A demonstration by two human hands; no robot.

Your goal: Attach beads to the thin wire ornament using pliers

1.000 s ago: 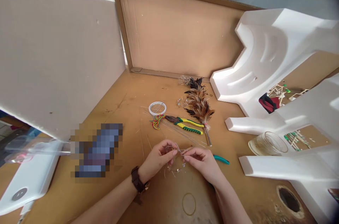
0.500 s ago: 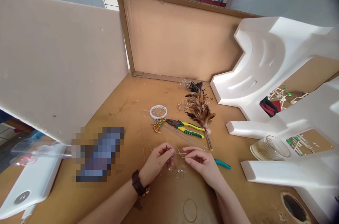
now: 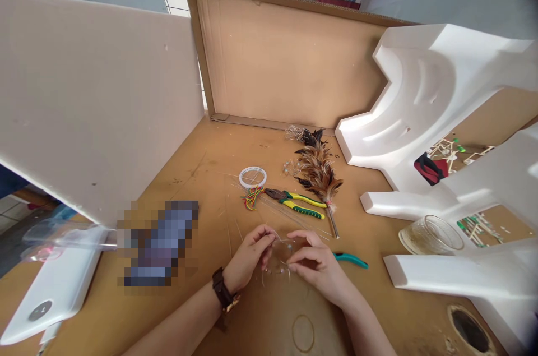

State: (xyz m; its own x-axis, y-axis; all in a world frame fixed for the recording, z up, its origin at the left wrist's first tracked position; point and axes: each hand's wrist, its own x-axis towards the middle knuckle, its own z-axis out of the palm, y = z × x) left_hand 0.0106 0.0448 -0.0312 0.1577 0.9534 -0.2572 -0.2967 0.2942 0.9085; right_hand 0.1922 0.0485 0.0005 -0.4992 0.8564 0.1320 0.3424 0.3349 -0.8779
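A thin beaded wire [image 3: 277, 271] bends in a loose loop between my two hands, with small pale beads and short wire ends hanging from it. My left hand [image 3: 255, 252], below a dark wristwatch, pinches the wire at the left side of the loop. From the right, my right hand [image 3: 313, 260] grips the loop between thumb and fingers. A teal-handled tool [image 3: 352, 259] lies just beyond my right hand, its head hidden. Pliers [image 3: 294, 203] with yellow-green handles rest farther back, beside a white ring [image 3: 253, 178] with colourful threads [image 3: 253, 197].
A feather duster [image 3: 317, 168] lies behind the pliers. White foam pieces [image 3: 414, 103] and a glass [image 3: 431, 234] stand right, near a hole [image 3: 469, 329]. Left are a foam board [image 3: 96, 98], a blurred phone-like object [image 3: 162, 244] and a white device [image 3: 52, 294]. Cardboard [image 3: 290, 64] stands behind.
The beaded wire has been lifted and spread into a wider loop. My right hand's fingers have shifted and parted around it; my left hand keeps its pinch.
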